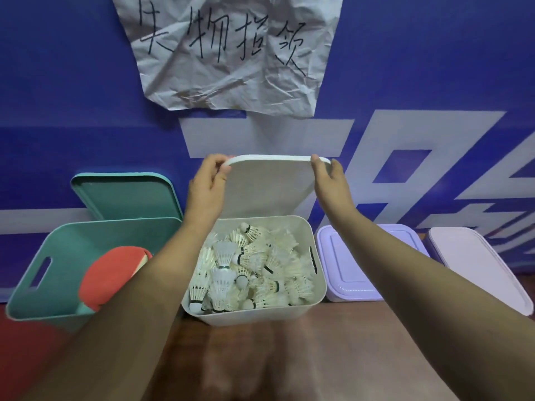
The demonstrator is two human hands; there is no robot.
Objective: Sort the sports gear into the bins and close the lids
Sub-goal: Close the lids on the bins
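A white bin [318, 287] stands in the middle, full of white shuttlecocks [249, 273]. Its white lid [269, 186] is held tilted upright above the bin's far edge. My left hand [207, 186] grips the lid's top left corner and my right hand [328, 180] grips its top right corner. On the left stands an open teal bin [34, 285] with a red table tennis paddle [110, 276] inside. Its teal lid [127, 195] leans against the wall behind it.
A lilac bin with its lid on [356, 261] stands right of the white bin, and a pale pink lidded bin [480, 264] is further right. Behind them is a blue banner wall with a crumpled handwritten paper sign [231, 50]. Wooden floor [318, 357] lies in front.
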